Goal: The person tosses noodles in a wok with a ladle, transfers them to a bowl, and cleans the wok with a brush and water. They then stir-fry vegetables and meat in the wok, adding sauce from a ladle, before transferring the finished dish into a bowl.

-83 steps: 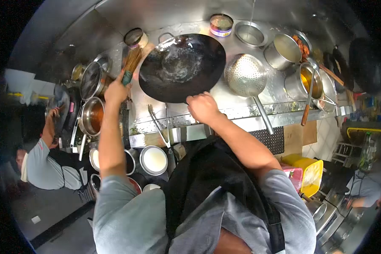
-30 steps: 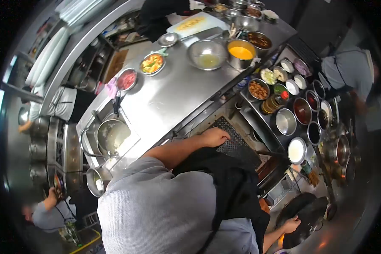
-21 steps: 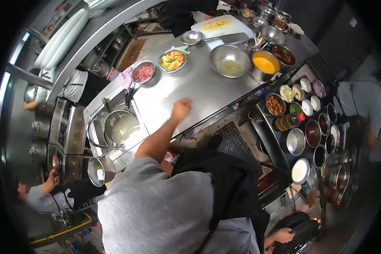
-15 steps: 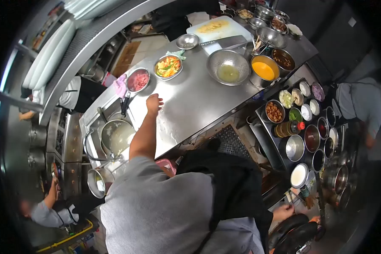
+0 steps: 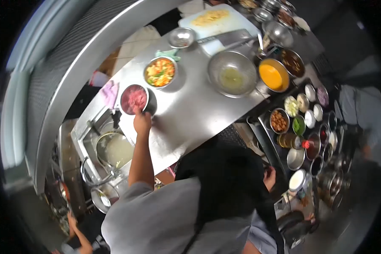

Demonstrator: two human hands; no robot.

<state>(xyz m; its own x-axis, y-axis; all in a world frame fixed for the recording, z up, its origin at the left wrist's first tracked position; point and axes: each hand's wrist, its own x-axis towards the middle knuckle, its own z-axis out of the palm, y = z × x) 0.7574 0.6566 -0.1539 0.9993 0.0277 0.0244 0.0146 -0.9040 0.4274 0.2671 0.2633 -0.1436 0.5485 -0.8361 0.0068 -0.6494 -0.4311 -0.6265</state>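
My left hand (image 5: 142, 122) reaches across the steel counter and is closed on the near rim of a metal bowl of raw sliced meat (image 5: 134, 100). Just beyond is a bowl of cut vegetables (image 5: 160, 73) in orange, yellow and green. Beside the meat bowl lies a pink cloth (image 5: 110, 94). My right hand (image 5: 269, 178) is low at my right side, by the apron. Its fingers are loosely bent and apart, with nothing visible in them.
On the counter (image 5: 186, 110) stand a large bowl with pale liquid (image 5: 232, 75), a pot of orange liquid (image 5: 274, 75), a cleaver (image 5: 226, 38) and a cutting board (image 5: 237, 21). A sink pot (image 5: 116, 149) is left; ingredient bowls (image 5: 279, 120) are right. Other people work nearby.
My left hand has moved from over the bare counter onto the meat bowl's rim and closed. My right hand has come up and inward from beside the pans. The view has shifted.
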